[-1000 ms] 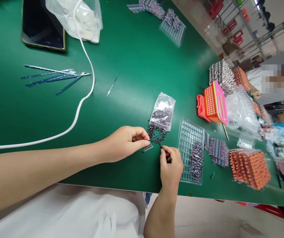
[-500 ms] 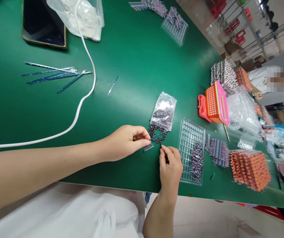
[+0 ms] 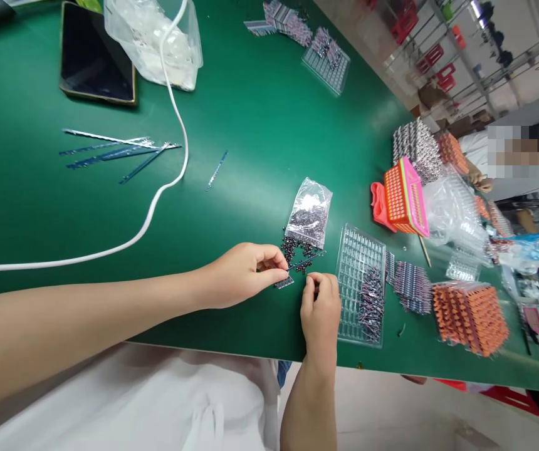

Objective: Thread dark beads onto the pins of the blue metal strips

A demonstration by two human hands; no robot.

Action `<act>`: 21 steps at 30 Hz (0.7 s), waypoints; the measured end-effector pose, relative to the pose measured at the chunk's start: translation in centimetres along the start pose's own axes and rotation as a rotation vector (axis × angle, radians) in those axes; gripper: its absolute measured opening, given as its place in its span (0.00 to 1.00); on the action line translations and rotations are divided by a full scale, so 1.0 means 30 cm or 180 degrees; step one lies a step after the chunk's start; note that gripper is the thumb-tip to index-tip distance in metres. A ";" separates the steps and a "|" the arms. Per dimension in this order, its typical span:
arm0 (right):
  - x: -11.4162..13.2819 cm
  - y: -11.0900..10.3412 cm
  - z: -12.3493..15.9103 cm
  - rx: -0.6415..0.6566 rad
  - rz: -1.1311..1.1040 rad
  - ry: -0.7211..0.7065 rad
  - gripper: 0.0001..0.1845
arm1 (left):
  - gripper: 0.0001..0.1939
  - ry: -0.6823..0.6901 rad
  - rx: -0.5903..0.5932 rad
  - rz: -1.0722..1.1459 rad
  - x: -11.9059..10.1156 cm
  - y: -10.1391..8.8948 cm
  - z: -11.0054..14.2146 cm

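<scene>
My left hand (image 3: 249,275) pinches a thin dark-blue strip (image 3: 308,260) between thumb and fingertips, its free end pointing right over loose dark beads (image 3: 293,248). Just below those fingertips is a small dark ridged piece (image 3: 284,282); whether the hand touches it I cannot tell. My right hand (image 3: 320,300) is closed in a pinch at the near edge of the beads, close to the strip. Whatever its fingertips hold is hidden. Behind the beads lies a clear plastic bag (image 3: 310,210) with more dark beads inside.
Right of my right hand lies a clear compartment tray (image 3: 351,266) with thin beaded pieces (image 3: 371,304). Farther right are orange stacked pieces (image 3: 470,316) and an orange basket (image 3: 397,194). At left are blue strips (image 3: 114,153), a white cable (image 3: 151,216) and a phone-like device (image 3: 95,56).
My right hand's fingertips have drawn slightly back from the beads and curled in more. The strip in my left hand now tilts a little differently. The whole view has shifted slightly.
</scene>
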State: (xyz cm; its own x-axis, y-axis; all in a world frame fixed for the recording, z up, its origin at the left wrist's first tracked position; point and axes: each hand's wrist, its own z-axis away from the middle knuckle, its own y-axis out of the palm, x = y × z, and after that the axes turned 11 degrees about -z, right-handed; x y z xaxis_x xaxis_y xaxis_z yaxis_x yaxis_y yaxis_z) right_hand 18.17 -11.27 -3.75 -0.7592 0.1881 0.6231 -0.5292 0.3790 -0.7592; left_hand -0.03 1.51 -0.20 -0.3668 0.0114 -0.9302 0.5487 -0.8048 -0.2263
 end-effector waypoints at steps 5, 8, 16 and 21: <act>0.070 -0.049 0.032 -0.0002 -0.1080 0.0159 0.09 | 0.12 0.0322 0.0078 0.0005 -0.006 0.008 0.018; 0.119 -0.058 0.043 -0.0097 -0.1297 -0.0082 0.07 | 0.09 0.0643 0.0117 0.0318 -0.004 0.021 0.033; 0.133 0.019 0.024 -0.0555 -0.0848 -0.0678 0.05 | 0.08 0.0509 -0.0022 0.0933 0.008 0.049 0.044; 0.122 0.034 0.031 -0.0887 -0.0600 -0.0820 0.06 | 0.07 0.0473 0.0045 0.1127 0.002 0.061 0.051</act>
State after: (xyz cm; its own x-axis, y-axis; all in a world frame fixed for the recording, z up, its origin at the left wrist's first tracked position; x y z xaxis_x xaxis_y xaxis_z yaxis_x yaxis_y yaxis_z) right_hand 14.51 -11.03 -2.43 -0.7475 -0.1271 0.6520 -0.5719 0.6222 -0.5345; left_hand -0.20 -0.87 -0.22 -0.0430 -0.1837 -0.9820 0.6112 -0.7824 0.1196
